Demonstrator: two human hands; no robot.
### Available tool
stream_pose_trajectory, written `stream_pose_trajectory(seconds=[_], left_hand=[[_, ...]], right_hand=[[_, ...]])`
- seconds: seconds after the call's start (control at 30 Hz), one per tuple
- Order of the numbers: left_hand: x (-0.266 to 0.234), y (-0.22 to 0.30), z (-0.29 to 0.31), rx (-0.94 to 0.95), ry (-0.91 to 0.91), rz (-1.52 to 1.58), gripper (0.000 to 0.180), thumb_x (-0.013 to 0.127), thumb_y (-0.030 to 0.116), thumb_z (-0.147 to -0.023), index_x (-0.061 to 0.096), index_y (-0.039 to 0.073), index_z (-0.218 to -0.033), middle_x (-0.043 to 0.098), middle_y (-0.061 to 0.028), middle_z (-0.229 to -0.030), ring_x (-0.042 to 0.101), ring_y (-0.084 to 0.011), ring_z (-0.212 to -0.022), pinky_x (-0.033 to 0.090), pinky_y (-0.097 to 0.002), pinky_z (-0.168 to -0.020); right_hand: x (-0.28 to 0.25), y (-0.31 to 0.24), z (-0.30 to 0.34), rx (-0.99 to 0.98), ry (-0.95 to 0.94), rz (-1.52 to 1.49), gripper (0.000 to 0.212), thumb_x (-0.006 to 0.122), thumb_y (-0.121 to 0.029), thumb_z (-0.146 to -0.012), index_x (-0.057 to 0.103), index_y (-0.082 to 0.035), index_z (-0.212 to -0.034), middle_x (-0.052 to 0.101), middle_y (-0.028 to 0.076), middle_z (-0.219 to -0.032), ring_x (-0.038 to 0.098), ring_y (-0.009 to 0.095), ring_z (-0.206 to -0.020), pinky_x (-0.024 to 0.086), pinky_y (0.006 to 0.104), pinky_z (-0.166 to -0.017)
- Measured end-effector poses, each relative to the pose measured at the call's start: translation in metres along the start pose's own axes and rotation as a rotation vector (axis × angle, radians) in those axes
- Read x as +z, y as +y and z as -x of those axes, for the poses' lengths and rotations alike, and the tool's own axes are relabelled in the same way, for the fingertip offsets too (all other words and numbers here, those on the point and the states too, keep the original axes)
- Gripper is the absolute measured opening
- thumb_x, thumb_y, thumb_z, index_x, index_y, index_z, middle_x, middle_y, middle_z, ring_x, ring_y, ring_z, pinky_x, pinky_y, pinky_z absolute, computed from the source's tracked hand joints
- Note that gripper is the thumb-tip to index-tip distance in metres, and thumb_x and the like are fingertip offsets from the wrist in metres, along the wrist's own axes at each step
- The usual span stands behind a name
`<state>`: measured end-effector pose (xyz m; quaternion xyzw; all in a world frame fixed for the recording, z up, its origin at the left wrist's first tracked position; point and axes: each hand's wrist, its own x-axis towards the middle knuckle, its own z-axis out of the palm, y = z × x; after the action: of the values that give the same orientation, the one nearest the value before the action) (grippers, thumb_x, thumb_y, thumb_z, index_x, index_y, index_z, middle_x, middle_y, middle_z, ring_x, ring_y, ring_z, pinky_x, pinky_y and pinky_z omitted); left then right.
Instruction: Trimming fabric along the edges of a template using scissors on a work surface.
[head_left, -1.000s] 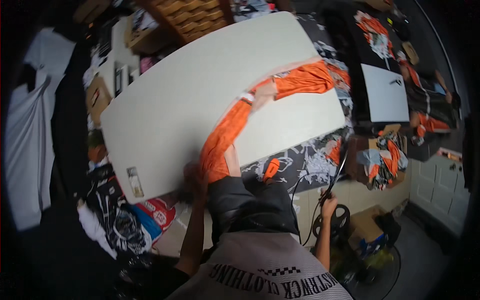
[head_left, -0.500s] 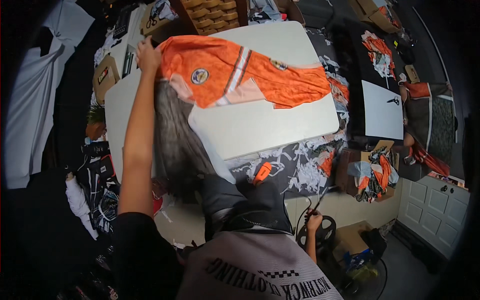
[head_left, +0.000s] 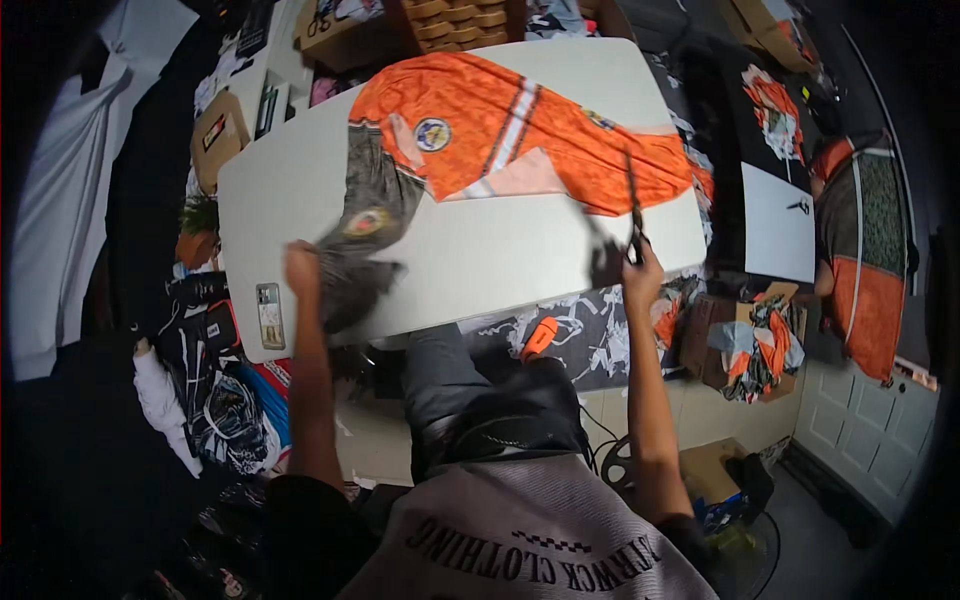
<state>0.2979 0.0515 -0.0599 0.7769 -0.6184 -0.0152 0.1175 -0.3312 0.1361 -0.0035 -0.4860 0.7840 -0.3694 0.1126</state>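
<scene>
An orange jersey [head_left: 560, 155] with a white stripe and round emblems lies spread on the white table [head_left: 480, 250]. At its left end a dark grey cloth piece [head_left: 385, 180], also bearing an emblem, meets it and trails toward me, blurred. My left hand [head_left: 302, 265] is closed on the grey cloth's near left edge, its fingers smeared by motion. On the right, my right hand [head_left: 643, 265] grips a pair of scissors [head_left: 635, 205], blades pointing away from me above the jersey's right part. Whether the blades are apart cannot be seen.
A phone [head_left: 270, 315] lies at the table's near left corner. Behind the table stands a woven basket [head_left: 460, 25]. Cloth scraps fill a box [head_left: 760, 345] at right. Further right, another person handles an orange and grey garment [head_left: 862, 270]. An orange cutter-like object [head_left: 540, 340] lies below the table.
My left hand has come from the jersey's far left end down to the grey cloth. My right hand has risen from beside me to above the table with the scissors.
</scene>
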Motion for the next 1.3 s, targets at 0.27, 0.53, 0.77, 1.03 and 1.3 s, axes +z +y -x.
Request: stream_pose_trajectory(seconds=[0.27,0.53,0.77,1.03,1.3], left_hand=[[-0.022,0.019,-0.039,0.069,0.04,0.152,0.039,0.063,0.023,-0.084,0.057,0.009,-0.12,0.054,-0.0115,-0.116,0.054,-0.0295,-0.104,0.046,-0.0366,-0.085],[-0.004,-0.043,-0.08,0.056,0.067,0.359,0.027,0.045,0.016,-0.093,0.064,0.009,-0.111,0.063,-0.0114,-0.103,0.059,-0.0299,-0.092,0.047,-0.0364,-0.084],[-0.271,-0.017,-0.24,0.22,0.512,0.165,0.02,0.056,0.003,-0.082,0.07,0.004,-0.096,0.069,-0.0134,-0.088,0.064,-0.0299,-0.08,0.05,-0.0375,-0.077],[-0.422,0.031,-0.22,0.465,0.467,0.071,0.027,0.052,-0.006,-0.081,0.063,-0.001,-0.105,0.063,-0.0109,-0.101,0.062,-0.0275,-0.087,0.048,-0.0343,-0.08],[-0.348,0.045,-0.185,0.534,0.313,-0.155,0.031,0.053,-0.01,-0.072,0.06,0.003,-0.1,0.055,-0.0112,-0.101,0.054,-0.0312,-0.091,0.044,-0.0377,-0.085]], right_hand=[[0.093,-0.013,-0.055,-0.238,-0.182,0.266,0.033,0.06,0.0,-0.072,0.063,-0.003,-0.105,0.066,0.013,-0.1,0.061,0.032,-0.089,0.047,0.0367,-0.079],[0.046,0.025,-0.111,-0.241,-0.212,0.324,0.018,0.056,-0.004,-0.08,0.062,-0.002,-0.096,0.061,0.011,-0.078,0.056,0.026,-0.068,0.045,0.0354,-0.063],[-0.115,-0.036,-0.31,-0.504,0.269,0.42,0.022,0.059,-0.012,-0.082,0.065,-0.01,-0.103,0.068,0.013,-0.084,0.064,0.03,-0.069,0.049,0.0372,-0.063],[-0.316,0.02,-0.435,-0.219,0.645,0.346,0.039,0.064,-0.029,-0.08,0.064,-0.009,-0.114,0.071,0.008,-0.101,0.067,0.028,-0.087,0.05,0.0364,-0.073],[-0.345,0.182,-0.395,-0.158,0.719,0.417,0.035,0.065,-0.029,-0.08,0.066,-0.008,-0.109,0.071,0.01,-0.098,0.066,0.031,-0.082,0.05,0.0372,-0.07]])
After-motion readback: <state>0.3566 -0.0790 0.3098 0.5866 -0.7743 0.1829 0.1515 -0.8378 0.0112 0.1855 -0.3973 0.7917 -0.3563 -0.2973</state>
